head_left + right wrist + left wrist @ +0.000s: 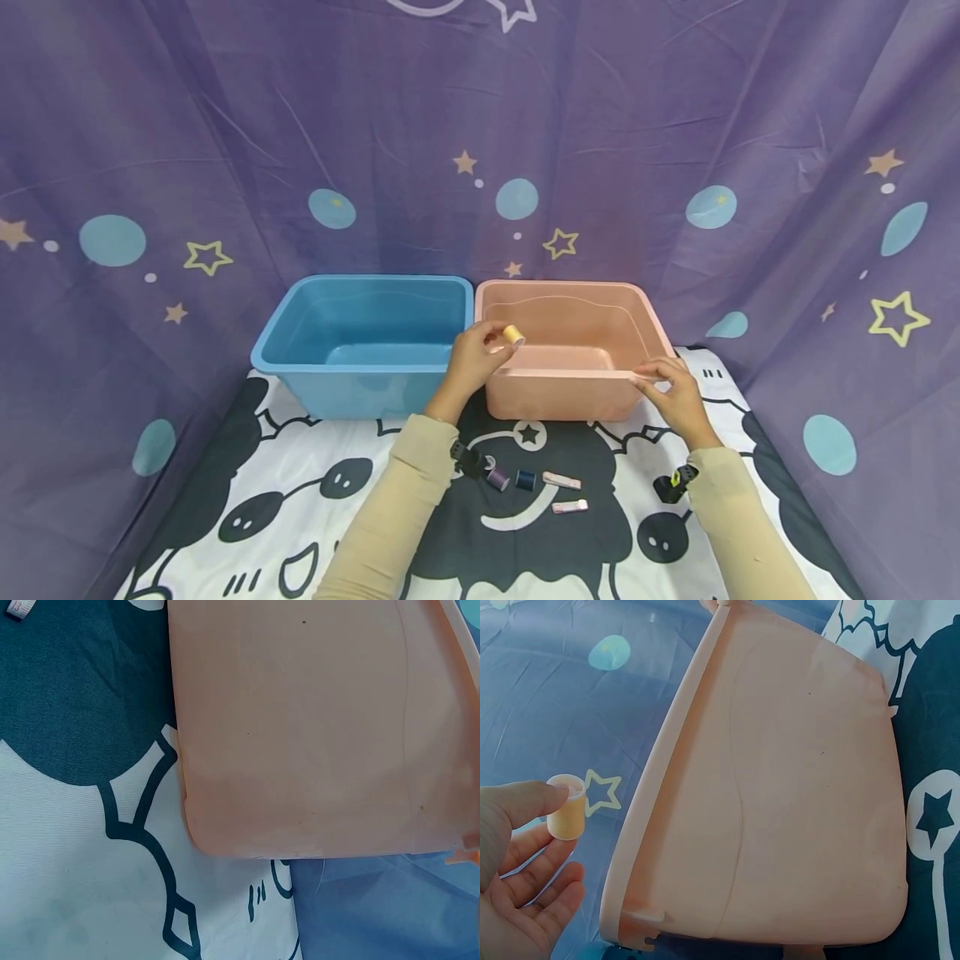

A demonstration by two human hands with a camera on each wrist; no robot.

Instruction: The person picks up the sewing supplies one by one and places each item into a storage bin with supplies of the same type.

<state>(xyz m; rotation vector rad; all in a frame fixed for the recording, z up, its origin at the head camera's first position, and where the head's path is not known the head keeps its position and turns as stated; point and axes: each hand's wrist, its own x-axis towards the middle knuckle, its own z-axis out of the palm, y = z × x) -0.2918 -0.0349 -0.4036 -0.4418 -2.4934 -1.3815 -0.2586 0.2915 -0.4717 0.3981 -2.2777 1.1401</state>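
My left hand (pixel 476 357) pinches a small yellow thread spool (pixel 513 336) between thumb and fingers, over the near left part of the pink bin (pixel 562 396). In the left wrist view the spool (pixel 567 817) is upright, with its pale end under the thumb and the other fingers loosely bent below. My right hand (pixel 672 400) grips the bin's front rim near its right corner, fingers over the edge and thumb on the outer side. The right wrist view shows mostly the bin's outer wall (pixel 300 735); that hand is almost out of it.
A blue bin (pixel 360 392) stands left of the pink one. On the patterned cloth before them lie a purple spool (pixel 497 478), a dark blue spool (pixel 525 480) and two slim pale pink pieces (pixel 562 480). A purple curtain (pixel 420 100) hangs behind the bins.
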